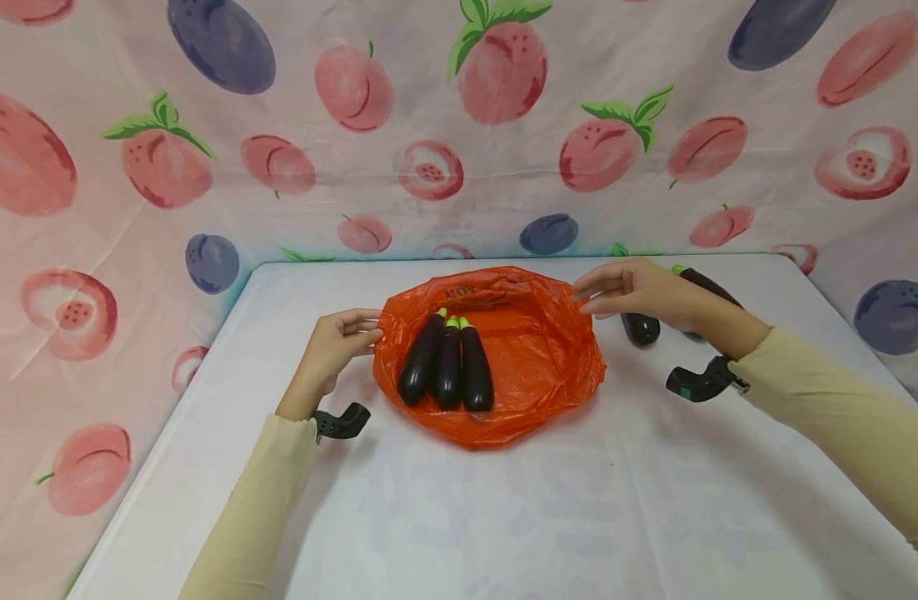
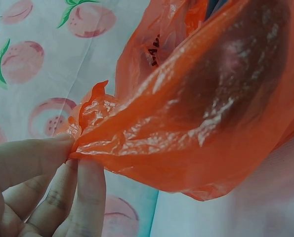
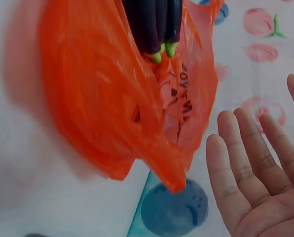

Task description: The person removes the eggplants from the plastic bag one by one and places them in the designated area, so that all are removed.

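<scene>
An orange-red plastic bag (image 1: 534,358) lies spread wide on the white table, its mouth facing up. Inside, toward its left side, three dark eggplants (image 1: 447,367) with green stem ends lie side by side. My left hand (image 1: 337,346) pinches the bag's left edge between thumb and fingers, plain in the left wrist view. Beside the bag's right edge is my right hand (image 1: 631,292); in the right wrist view its fingers (image 3: 243,173) are straight, apart from the bag, and hold nothing.
Right of the bag, partly behind my right hand and forearm, lie more eggplants (image 1: 642,330). A fruit-patterned cloth (image 1: 429,100) hangs behind the white table (image 1: 504,517). Each wrist wears a black camera mount (image 1: 700,382).
</scene>
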